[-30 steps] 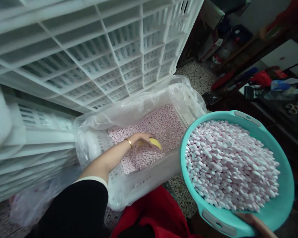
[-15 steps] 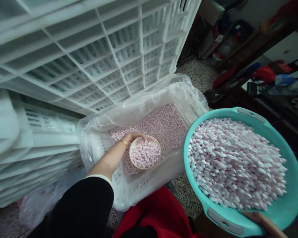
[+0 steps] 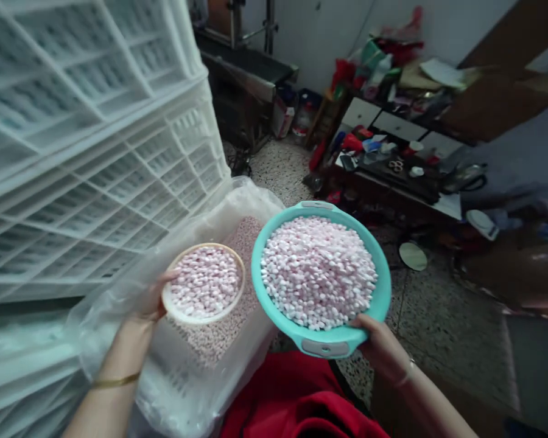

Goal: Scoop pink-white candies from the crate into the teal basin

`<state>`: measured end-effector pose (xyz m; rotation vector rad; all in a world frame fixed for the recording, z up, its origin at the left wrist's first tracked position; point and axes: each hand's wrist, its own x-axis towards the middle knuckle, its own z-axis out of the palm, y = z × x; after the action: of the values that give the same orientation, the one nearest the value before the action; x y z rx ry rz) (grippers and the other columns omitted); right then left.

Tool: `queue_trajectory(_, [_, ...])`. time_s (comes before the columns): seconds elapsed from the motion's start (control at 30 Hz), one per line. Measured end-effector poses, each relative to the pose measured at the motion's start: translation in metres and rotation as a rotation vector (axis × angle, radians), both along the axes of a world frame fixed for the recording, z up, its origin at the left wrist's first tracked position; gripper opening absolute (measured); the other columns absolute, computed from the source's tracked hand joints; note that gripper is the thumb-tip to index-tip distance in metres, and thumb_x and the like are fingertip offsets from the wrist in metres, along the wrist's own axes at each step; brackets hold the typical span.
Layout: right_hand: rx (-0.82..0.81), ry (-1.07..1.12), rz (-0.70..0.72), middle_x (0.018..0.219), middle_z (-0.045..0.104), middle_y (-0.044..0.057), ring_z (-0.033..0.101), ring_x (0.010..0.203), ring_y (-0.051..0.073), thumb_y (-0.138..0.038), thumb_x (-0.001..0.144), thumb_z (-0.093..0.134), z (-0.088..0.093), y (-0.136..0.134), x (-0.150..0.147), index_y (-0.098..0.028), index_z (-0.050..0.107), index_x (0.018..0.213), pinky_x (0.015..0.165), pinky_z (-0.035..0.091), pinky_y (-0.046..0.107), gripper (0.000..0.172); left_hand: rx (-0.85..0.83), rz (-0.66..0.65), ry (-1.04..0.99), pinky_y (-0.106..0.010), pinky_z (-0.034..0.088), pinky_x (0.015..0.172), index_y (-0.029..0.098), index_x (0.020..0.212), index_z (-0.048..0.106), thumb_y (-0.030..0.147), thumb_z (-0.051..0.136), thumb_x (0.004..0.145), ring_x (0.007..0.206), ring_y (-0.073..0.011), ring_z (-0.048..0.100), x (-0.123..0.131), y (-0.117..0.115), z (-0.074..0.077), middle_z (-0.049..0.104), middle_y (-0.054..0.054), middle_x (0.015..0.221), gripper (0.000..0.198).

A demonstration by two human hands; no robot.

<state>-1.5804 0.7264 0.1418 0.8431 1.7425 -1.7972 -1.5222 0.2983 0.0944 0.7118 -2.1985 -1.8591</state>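
My left hand (image 3: 158,298) grips the left rim of a small cream bowl (image 3: 204,317), thumb over the edge. Small pale pink pieces (image 3: 205,281), like candies or pellets, fill it. Below it lies a plastic-lined white crate (image 3: 164,389) with more pink pieces (image 3: 210,347) spread in it. On the right, my right hand (image 3: 372,334) is closed on the lower right rim of a teal basin (image 3: 383,274). A heap of the same pieces (image 3: 319,274) fills the basin, which is held up beside the crate. The fingers under both vessels are hidden.
Tall stacked white plastic crates (image 3: 95,158) stand along the left. At the back right is a cluttered low table (image 3: 393,176) with scissors (image 3: 395,165) and a kettle (image 3: 466,179). Speckled floor (image 3: 278,164) shows between them. A round pale disc (image 3: 413,256) lies lower right.
My left hand has raised the filled bowl out of the crate toward me. The view has swung right, and the basin now appears nearer the middle, beside the bowl.
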Motion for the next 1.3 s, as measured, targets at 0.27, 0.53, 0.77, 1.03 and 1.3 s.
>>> queue_trajectory(0.27, [-0.140, -0.067, -0.087, 0.044, 0.039, -0.007, 0.035, 0.042, 0.008, -0.022, 0.045, 0.058, 0.005, -0.002, -0.001, -0.020, 0.045, 0.055, 0.040, 0.036, 0.022, 0.017, 0.322, -0.022, 0.005, -0.053, 0.056, 0.087, 0.021, 0.121, 0.066, 0.046, 0.064, 0.070, 0.101, -0.0355, 0.066, -0.061, 0.056, 0.125, 0.074, -0.009, 0.096, 0.057])
queue_trajectory(0.53, [-0.212, -0.043, -0.106, 0.041, 0.037, -0.007, 0.033, 0.041, 0.007, -0.023, 0.043, 0.055, -0.002, -0.003, -0.004, -0.020, 0.043, 0.053, 0.038, 0.032, 0.020, 0.015, -0.127, -0.145, 0.101, -0.040, 0.054, 0.086, 0.013, 0.113, 0.067, 0.045, 0.076, 0.056, 0.096, -0.0300, 0.065, -0.133, 0.133, 0.125, 0.071, -0.008, 0.102, 0.066])
queue_trajectory(0.77, [-0.249, -0.048, -0.062, 0.040, 0.037, -0.007, 0.035, 0.040, 0.010, -0.024, 0.044, 0.052, -0.017, -0.002, -0.006, -0.020, 0.047, 0.057, 0.037, 0.032, 0.022, 0.014, -0.645, -0.383, 0.192, -0.045, 0.043, 0.104, 0.017, 0.122, 0.063, 0.042, 0.068, 0.061, 0.113, -0.0311, 0.056, -0.145, 0.171, 0.142, 0.061, -0.009, 0.117, 0.066])
queue_trajectory(1.03, [-0.248, -0.081, -0.054, 0.040, 0.037, -0.006, 0.035, 0.041, 0.011, -0.020, 0.046, 0.050, -0.016, 0.001, -0.005, -0.021, 0.043, 0.053, 0.038, 0.031, 0.022, 0.010, -0.877, -0.612, 0.321, -0.044, 0.047, 0.098, 0.022, 0.127, 0.057, 0.039, 0.068, 0.066, 0.103, -0.0264, 0.056, -0.147, 0.183, 0.156, 0.057, -0.006, 0.111, 0.064])
queue_trajectory(1.3, [-0.252, -0.079, -0.058, 0.039, 0.037, -0.006, 0.033, 0.041, 0.010, -0.018, 0.046, 0.049, -0.011, 0.004, -0.006, -0.021, 0.044, 0.051, 0.038, 0.033, 0.023, 0.008, -1.030, -0.546, 0.434, -0.042, 0.049, 0.093, 0.022, 0.131, 0.056, 0.040, 0.072, 0.066, 0.099, -0.0255, 0.056, -0.157, 0.182, 0.172, 0.054, -0.008, 0.107, 0.070])
